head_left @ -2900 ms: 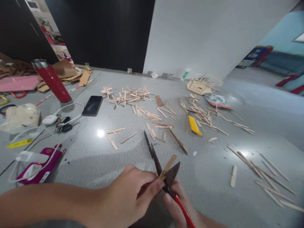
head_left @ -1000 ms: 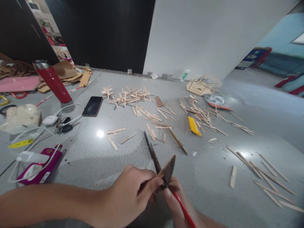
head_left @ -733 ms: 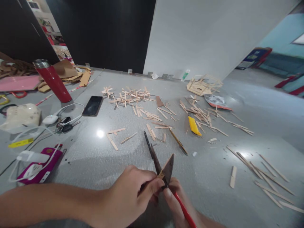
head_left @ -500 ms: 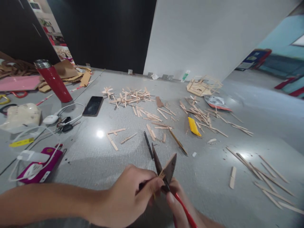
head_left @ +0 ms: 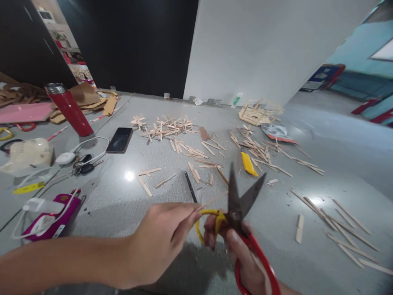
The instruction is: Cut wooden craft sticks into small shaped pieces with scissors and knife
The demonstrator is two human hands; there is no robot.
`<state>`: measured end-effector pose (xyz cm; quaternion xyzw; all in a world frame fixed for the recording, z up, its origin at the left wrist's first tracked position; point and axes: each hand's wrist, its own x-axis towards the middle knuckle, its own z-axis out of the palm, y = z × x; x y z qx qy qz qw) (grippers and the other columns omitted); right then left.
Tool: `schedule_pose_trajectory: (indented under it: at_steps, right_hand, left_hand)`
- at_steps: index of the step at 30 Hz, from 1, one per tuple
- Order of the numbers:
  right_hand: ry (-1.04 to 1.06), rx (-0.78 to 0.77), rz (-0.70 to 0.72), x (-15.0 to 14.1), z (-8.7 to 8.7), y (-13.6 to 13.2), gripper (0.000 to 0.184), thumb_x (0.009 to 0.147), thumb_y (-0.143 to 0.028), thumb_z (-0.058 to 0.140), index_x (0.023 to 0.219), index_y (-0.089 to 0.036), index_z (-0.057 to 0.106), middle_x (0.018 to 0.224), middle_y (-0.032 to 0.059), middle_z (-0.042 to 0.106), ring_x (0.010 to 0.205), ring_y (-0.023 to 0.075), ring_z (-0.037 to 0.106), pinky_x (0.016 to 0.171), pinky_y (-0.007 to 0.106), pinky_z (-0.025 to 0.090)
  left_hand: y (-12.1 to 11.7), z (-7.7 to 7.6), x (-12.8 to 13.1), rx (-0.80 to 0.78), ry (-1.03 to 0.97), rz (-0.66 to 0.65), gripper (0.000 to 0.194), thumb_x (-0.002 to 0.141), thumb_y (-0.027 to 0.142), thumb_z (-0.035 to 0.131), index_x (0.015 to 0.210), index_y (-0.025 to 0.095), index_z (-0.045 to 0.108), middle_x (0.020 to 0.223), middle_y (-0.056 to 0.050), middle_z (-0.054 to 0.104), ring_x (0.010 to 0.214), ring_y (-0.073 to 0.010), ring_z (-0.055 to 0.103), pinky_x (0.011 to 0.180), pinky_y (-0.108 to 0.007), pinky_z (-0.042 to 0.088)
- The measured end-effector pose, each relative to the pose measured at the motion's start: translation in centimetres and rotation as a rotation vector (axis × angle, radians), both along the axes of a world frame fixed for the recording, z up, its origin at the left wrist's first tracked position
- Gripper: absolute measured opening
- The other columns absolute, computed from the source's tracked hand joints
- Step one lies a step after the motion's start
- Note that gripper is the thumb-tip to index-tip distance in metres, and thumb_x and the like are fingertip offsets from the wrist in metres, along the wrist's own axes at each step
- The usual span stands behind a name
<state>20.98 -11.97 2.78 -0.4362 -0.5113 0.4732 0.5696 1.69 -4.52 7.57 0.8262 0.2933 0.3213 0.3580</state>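
My right hand (head_left: 245,254) is wrapped round a pair of scissors (head_left: 234,196) with one red and one yellow handle. The blades stand apart and point away from me, with nothing between them. My left hand (head_left: 162,237) is closed in a pinch on a thin wooden stick (head_left: 215,200), which is blurred and reaches right towards the blades. The left fingertips are close to the yellow handle loop; whether they touch it I cannot tell. A black pen (head_left: 189,184) lies just beyond my left hand. Several short wooden stick pieces (head_left: 194,172) lie past it.
Piles of wooden sticks (head_left: 172,126) and a stick frame (head_left: 259,113) lie further back. A yellow cutter (head_left: 248,164) sits right of centre, long sticks (head_left: 346,229) at far right. Leftward are a phone (head_left: 119,140), a red bottle (head_left: 70,110), keys (head_left: 87,164), cables and a purple power bank (head_left: 58,215).
The scissors have moved right and turned upward, away from the wooden stick that was between their blades. My left hand has shifted slightly left with the stick.
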Motion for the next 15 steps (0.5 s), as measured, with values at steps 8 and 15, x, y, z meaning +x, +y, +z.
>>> schedule_pose_trajectory:
  at_steps: [8,15]
  right_hand:
    - [-0.114,-0.038,-0.162,0.4,2.0,1.0,0.046,0.102,-0.05,0.057,0.068,-0.02,0.068,0.06,0.0042,0.066,0.059,0.0187,0.064,0.061,0.03,0.052]
    - [-0.159,-0.043,-0.265,-0.7,1.8,0.9,0.048,0.101,-0.05,0.057,0.065,-0.021,0.066,0.051,0.0023,0.064,0.053,0.0175,0.064,0.062,0.029,0.055]
  left_hand:
    - [0.9,-1.7,-0.7,0.648,0.072,-0.053,0.033,0.103,0.009,0.042,0.134,0.007,0.056,0.093,-0.011,0.071,0.075,-0.0184,0.067,0.065,-0.031,0.057]
    - [1.1,-1.7,-0.4,0.614,0.08,-0.038,0.028,0.1,0.006,0.049,0.125,0.009,0.06,0.101,-0.012,0.071,0.083,-0.0213,0.065,0.072,-0.035,0.058]
